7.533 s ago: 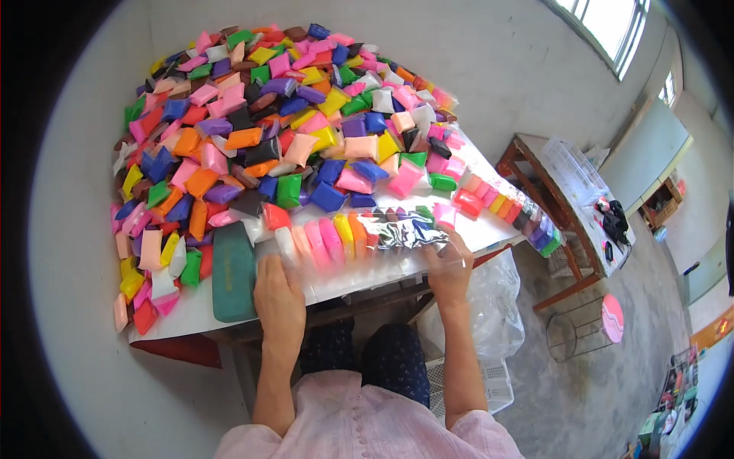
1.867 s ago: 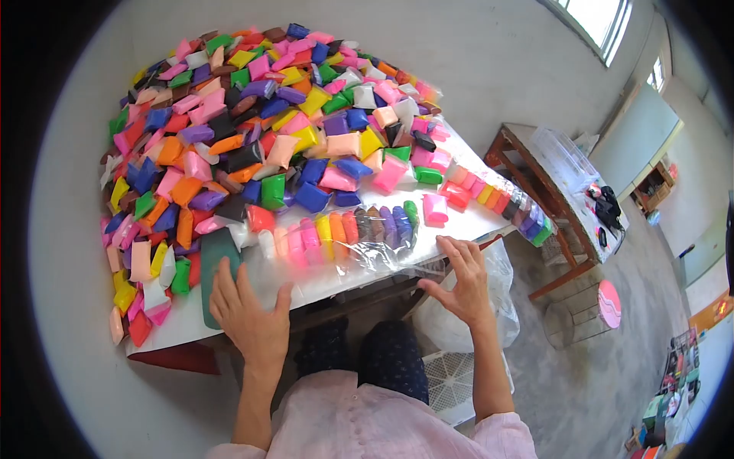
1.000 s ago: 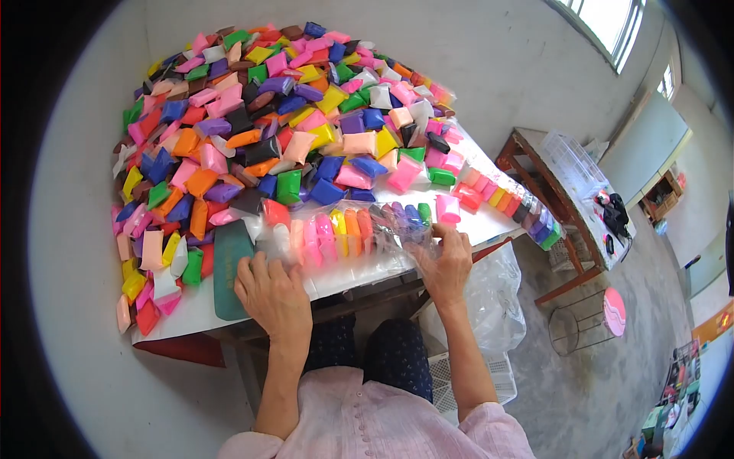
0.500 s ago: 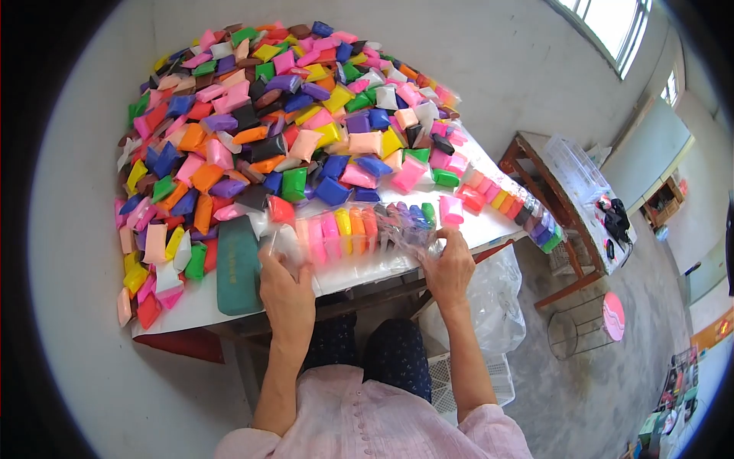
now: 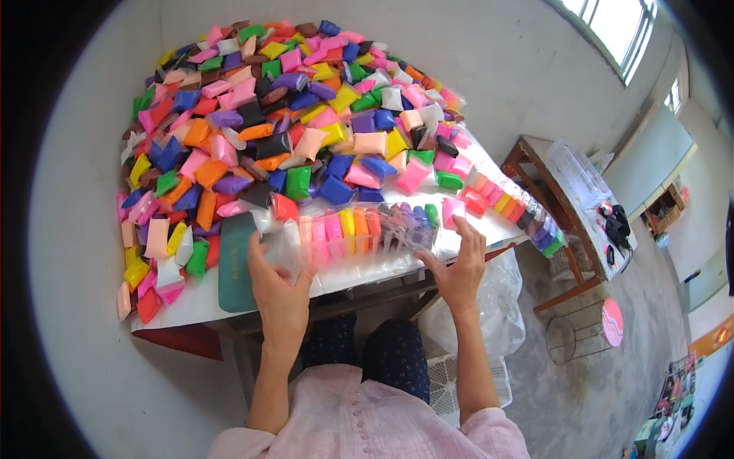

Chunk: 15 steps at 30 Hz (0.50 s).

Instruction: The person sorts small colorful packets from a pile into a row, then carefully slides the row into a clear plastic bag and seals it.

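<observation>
A clear plastic bag (image 5: 390,258) lies along the table's front edge with a row of small coloured packets (image 5: 348,232) inside, running from peach and pink through yellow and orange to dark, purple and green. At its left end is my left hand (image 5: 281,294), thumb and fingers spread, close over the loose plastic. My right hand (image 5: 460,271) is at the other end, fingers apart, its thumb at the bag's lower edge. The right index finger reaches up by a lone pink packet (image 5: 453,210). Beside my left hand lies a dark green box (image 5: 235,268).
A large heap of coloured packets (image 5: 290,115) covers the back of the white-topped table (image 5: 187,307). Another packed row (image 5: 512,206) lies on the right. Beyond stand a side table (image 5: 562,164) and a pink-topped stool (image 5: 612,323). Clear plastic (image 5: 497,306) hangs below the edge.
Both hands have let go of the bag's ends and opened, their fingers spreading apart. The bag with its row of packets stays in nearly the same place.
</observation>
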Motion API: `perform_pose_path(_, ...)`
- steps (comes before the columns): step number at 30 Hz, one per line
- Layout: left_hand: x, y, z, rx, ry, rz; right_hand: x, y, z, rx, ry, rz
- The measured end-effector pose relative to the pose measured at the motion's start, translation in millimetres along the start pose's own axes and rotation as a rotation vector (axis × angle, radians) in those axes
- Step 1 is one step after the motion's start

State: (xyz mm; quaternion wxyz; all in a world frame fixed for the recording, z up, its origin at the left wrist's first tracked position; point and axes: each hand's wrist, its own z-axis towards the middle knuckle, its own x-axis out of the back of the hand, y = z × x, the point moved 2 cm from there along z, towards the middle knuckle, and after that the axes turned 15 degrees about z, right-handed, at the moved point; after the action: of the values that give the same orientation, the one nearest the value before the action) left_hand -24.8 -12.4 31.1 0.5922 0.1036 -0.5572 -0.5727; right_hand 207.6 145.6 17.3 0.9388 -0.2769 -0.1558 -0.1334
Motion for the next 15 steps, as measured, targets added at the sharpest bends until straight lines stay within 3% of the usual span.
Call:
perform_pose_path(3,8.5,13.0,1.0,-0.263,0.223,0.146,0.3,2.6,9.7,0.041,-0.056,0.153)
perform_pose_path(7,15.3,14.0,25.2,-0.471,0.034,0.128,-3.5,20.4,13.8,-0.019,-0.182,0.400)
perform_pose_path(12,12.3,-2.7,40.4,-0.611,-0.286,-0.002,-4.3,24.4,9.3,-0.040,-0.188,0.560)
perform_pose_path(15,13.3,-5.2,34.3,-0.570,-0.281,-0.043,-3.5,32.2,9.3,-0.047,-0.193,0.617)
